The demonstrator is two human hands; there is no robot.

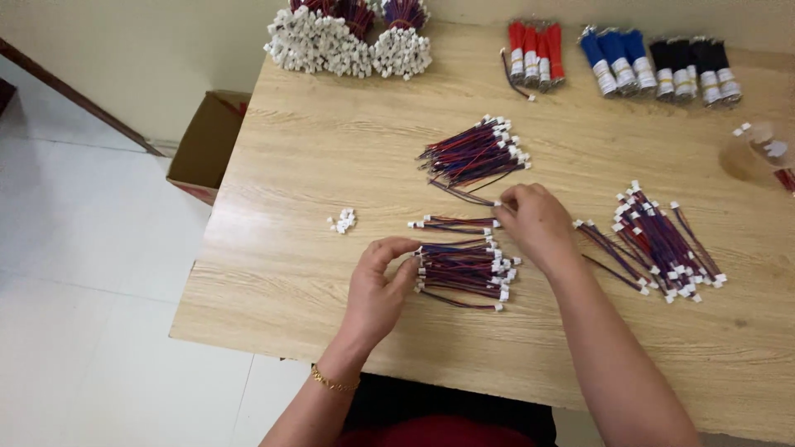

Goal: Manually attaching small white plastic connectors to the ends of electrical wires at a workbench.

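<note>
Wooden worktop (331,157) first: left hand (377,290) pinches the near wire bundle's (464,273) end, squaring it; right hand (537,222) grips a small wire group (451,223) just beyond that bundle.

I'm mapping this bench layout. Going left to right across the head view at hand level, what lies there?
Brown cardboard box → small heap of loose white connectors → left hand → wire bundle → right hand → right-side wire pile.
</note>
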